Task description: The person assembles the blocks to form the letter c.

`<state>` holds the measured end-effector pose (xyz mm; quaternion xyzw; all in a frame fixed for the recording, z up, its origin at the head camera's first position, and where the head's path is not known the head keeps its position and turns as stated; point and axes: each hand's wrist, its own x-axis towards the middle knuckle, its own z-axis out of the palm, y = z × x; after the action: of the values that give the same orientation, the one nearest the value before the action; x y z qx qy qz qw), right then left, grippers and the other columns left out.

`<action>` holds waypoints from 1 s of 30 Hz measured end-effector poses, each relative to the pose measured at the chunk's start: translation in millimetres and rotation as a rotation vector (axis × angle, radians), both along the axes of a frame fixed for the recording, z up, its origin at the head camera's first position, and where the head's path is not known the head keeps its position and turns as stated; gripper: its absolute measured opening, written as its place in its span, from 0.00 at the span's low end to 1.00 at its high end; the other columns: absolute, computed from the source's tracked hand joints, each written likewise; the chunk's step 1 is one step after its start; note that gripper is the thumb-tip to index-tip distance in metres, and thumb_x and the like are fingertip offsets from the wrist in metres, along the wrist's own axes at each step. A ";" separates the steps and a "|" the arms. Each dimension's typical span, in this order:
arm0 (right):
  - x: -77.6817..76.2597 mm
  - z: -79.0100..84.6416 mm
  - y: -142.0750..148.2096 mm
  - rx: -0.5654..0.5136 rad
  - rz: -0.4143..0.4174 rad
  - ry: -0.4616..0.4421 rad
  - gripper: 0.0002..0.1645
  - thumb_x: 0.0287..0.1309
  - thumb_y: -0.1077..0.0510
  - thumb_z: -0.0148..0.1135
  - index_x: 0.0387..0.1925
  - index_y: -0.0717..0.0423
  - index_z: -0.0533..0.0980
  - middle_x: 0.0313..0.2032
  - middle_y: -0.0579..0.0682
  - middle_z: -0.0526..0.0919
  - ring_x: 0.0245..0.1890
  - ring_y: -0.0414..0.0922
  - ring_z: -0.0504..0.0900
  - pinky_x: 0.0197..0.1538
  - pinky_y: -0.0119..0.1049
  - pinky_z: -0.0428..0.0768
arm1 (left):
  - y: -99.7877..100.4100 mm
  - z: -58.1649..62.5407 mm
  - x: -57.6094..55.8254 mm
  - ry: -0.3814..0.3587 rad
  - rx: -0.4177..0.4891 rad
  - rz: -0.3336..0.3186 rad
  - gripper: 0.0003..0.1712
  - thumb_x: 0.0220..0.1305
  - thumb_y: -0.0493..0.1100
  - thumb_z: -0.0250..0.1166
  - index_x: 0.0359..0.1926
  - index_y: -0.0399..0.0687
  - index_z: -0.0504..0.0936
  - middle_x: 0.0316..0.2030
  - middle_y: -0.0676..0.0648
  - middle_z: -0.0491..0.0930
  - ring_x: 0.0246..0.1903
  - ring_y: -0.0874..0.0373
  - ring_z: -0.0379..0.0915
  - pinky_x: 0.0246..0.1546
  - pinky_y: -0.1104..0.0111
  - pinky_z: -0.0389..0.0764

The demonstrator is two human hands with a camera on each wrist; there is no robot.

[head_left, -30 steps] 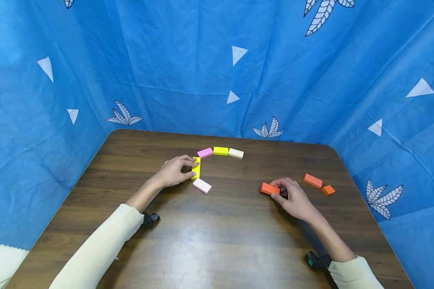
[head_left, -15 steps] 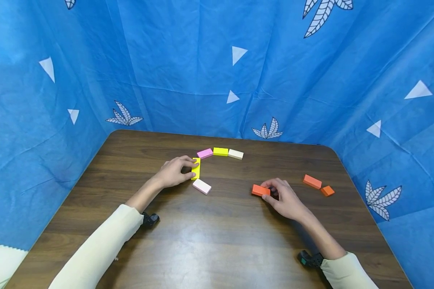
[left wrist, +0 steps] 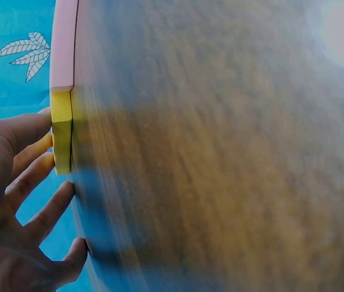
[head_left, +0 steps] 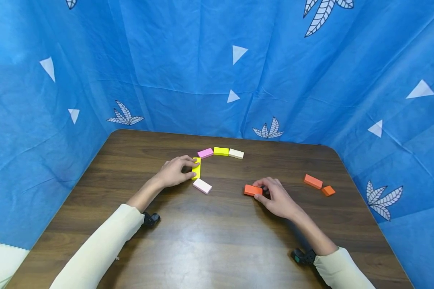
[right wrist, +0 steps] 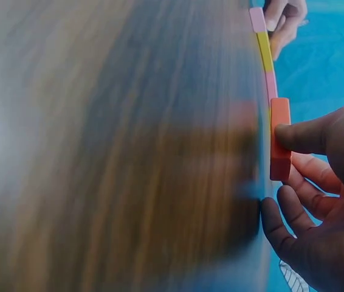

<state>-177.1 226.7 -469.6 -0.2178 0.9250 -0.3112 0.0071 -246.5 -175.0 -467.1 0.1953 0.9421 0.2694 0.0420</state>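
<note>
In the head view my left hand (head_left: 173, 171) pinches a yellow block (head_left: 197, 169) between thumb and fingers, lengthwise on the dark wooden table. Just below its near end lies a pale pink block (head_left: 202, 186), turned at a slant. My right hand (head_left: 277, 199) holds an orange block (head_left: 252, 190) by its right end, to the right of the pale pink one. In the right wrist view the thumb lies on the side of this orange block (right wrist: 279, 146). The left wrist view has thumb and fingers at the yellow block (left wrist: 62, 131), other fingers spread.
A pink block (head_left: 205, 153), another yellow block (head_left: 221, 151) and a cream block (head_left: 236, 153) form a curved row behind my left hand. Farther right lie a red-orange block (head_left: 313, 181) and a small orange piece (head_left: 328, 190). A blue curtain (head_left: 166, 64) surrounds the table.
My right hand has moved left with the orange block, toward the pale pink block. The left hand has stayed in place on the yellow block.
</note>
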 end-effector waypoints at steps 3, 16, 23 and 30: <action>-1.8 1.6 -9.1 -0.001 0.013 -0.009 0.17 0.68 0.60 0.73 0.57 0.52 0.82 0.51 0.50 0.85 0.49 0.48 0.74 0.51 0.42 0.75 | -0.8 0.2 -0.2 0.002 -0.002 -0.001 0.25 0.72 0.51 0.72 0.67 0.53 0.86 0.70 0.48 0.81 0.71 0.44 0.76 0.68 0.36 0.73; -6.6 4.9 -37.5 -0.003 0.054 -0.031 0.17 0.68 0.58 0.73 0.57 0.50 0.82 0.52 0.49 0.85 0.51 0.48 0.74 0.52 0.41 0.73 | -1.6 3.0 -0.8 -0.007 -0.002 -0.001 0.25 0.73 0.50 0.72 0.68 0.53 0.85 0.70 0.47 0.81 0.71 0.43 0.76 0.68 0.35 0.72; -5.9 5.3 -45.9 -0.001 0.077 -0.036 0.16 0.69 0.57 0.72 0.56 0.49 0.81 0.51 0.47 0.84 0.52 0.48 0.75 0.55 0.45 0.75 | -1.9 2.7 -1.2 -0.015 0.007 -0.002 0.25 0.72 0.50 0.72 0.67 0.53 0.86 0.69 0.47 0.81 0.71 0.44 0.77 0.69 0.35 0.71; -6.1 5.9 -53.9 -0.009 0.088 -0.042 0.16 0.70 0.57 0.72 0.56 0.49 0.81 0.52 0.47 0.84 0.52 0.48 0.75 0.57 0.47 0.76 | -2.8 3.3 -1.1 -0.021 0.013 0.005 0.25 0.72 0.50 0.72 0.68 0.54 0.86 0.70 0.48 0.81 0.72 0.43 0.75 0.70 0.32 0.68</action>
<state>-183.2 172.8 -463.7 -0.2516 0.9129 -0.3191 0.0393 -247.7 -177.8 -463.8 0.1903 0.9404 0.2775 0.0502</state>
